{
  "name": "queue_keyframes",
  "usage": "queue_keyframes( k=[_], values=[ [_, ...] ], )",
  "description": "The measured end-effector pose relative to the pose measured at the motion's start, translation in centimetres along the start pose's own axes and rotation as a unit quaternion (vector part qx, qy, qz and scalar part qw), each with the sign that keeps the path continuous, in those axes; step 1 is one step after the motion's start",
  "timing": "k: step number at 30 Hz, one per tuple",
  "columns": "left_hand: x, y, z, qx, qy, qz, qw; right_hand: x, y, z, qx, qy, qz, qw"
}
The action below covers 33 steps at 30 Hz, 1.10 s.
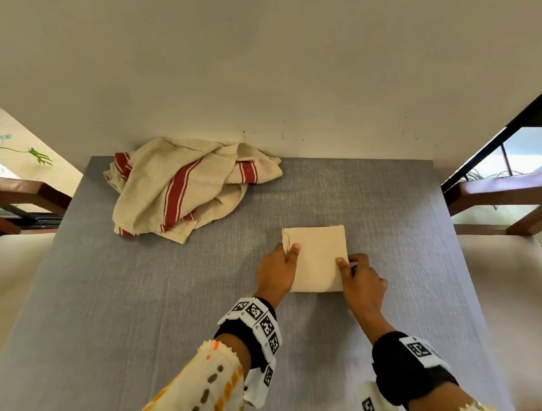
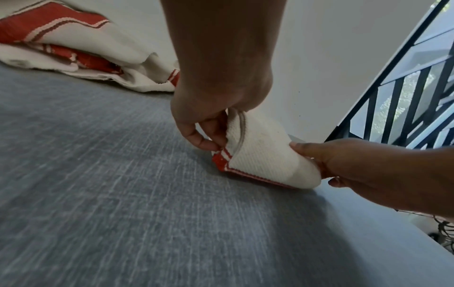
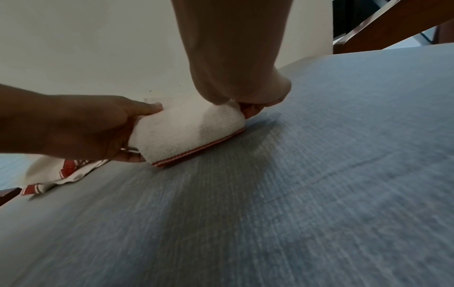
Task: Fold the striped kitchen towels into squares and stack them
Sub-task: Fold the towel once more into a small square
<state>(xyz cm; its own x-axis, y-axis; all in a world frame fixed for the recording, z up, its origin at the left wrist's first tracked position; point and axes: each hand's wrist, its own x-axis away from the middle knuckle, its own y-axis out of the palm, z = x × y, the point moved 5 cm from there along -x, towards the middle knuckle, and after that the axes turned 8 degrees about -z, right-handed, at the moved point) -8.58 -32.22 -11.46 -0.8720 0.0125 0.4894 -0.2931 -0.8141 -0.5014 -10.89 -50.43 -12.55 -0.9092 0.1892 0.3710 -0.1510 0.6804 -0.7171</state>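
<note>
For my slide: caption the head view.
Both hands, left hand and right hand, grip a folded towel beside crumpled striped towels.

Folded towel: in the head view its red stripes are hidden; both side edges sit under the thumbs, and the near right corner is covered by the right hand. Fingers of the left hand pass beneath the cloth, out of sight. In the left wrist view the bench surface is smeared by motion blur, weave indistinct. In the right wrist view the bench's near area is likewise blurred. Crumpled towel heap: number of towels cannot be told, folds hiding one another; in the left wrist view it is cut off at the upper left of the frame. Both forearms are cut off at the head view's bottom edge.
</note>
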Motion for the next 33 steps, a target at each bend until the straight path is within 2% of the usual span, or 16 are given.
queue_keyframes(
  k=[3,6,10,11,13,15,17,19,20,22,24,26,27,30,33],
  values=[
    [-0.3,0.1,0.6,-0.049,-0.024,0.013,0.998,-0.1,0.3,-0.1,0.042,0.024,0.014,0.999],
    [0.2,0.5,0.4,-0.038,-0.071,0.011,0.997,-0.2,0.2,-0.4,0.093,0.019,0.016,0.995],
    [1.7,0.8,-0.7,0.06,-0.156,-0.06,0.984,-0.9,-0.5,-0.1,0.134,-0.032,-0.033,0.99],
    [2.2,0.5,-0.8,0.053,-0.167,-0.068,0.982,-1.2,-0.8,0.0,0.152,-0.053,-0.05,0.986],
    [2.4,-1.0,-0.6,-0.06,-0.142,-0.009,0.988,-1.8,-1.4,-0.2,0.2,-0.095,-0.084,0.972],
    [2.3,-1.6,0.2,-0.127,-0.082,0.038,0.988,-2.3,-1.8,-0.8,0.243,-0.142,-0.108,0.953],
    [2.3,-0.3,1.0,-0.14,-0.04,0.012,0.989,-2.3,-2.0,-1.6,0.251,-0.176,-0.106,0.946],
    [2.6,1.4,1.2,-0.134,-0.028,-0.019,0.99,-1.4,-2.0,-2.4,0.209,-0.187,-0.049,0.959],
    [3.0,2.0,1.2,-0.127,-0.027,-0.012,0.991,-0.8,-1.8,-2.4,0.174,-0.18,-0.005,0.968],
    [3.7,2.7,1.3,-0.169,0.004,0.047,0.984,1.2,-0.8,-2.2,0.124,-0.163,0.052,0.977],
    [4.5,3.6,1.8,-0.259,0.096,0.094,0.956,3.3,1.1,-2.1,0.13,-0.179,0.05,0.974],
    [4.7,5.2,1.6,-0.328,0.17,0.058,0.928,4.5,2.8,-1.6,0.166,-0.185,0.021,0.968],
    [4.6,5.8,1.0,-0.343,0.181,0.031,0.921,4.7,3.4,-1.2,0.186,-0.181,0.004,0.966],
    [4.0,5.9,-0.9,-0.317,0.168,-0.009,0.933,4.2,3.9,-0.1,0.214,-0.172,-0.018,0.961],
    [3.4,6.0,-1.7,-0.28,0.166,-0.015,0.945,4.0,3.6,0.6,0.172,-0.137,-0.015,0.975]
  ],
)
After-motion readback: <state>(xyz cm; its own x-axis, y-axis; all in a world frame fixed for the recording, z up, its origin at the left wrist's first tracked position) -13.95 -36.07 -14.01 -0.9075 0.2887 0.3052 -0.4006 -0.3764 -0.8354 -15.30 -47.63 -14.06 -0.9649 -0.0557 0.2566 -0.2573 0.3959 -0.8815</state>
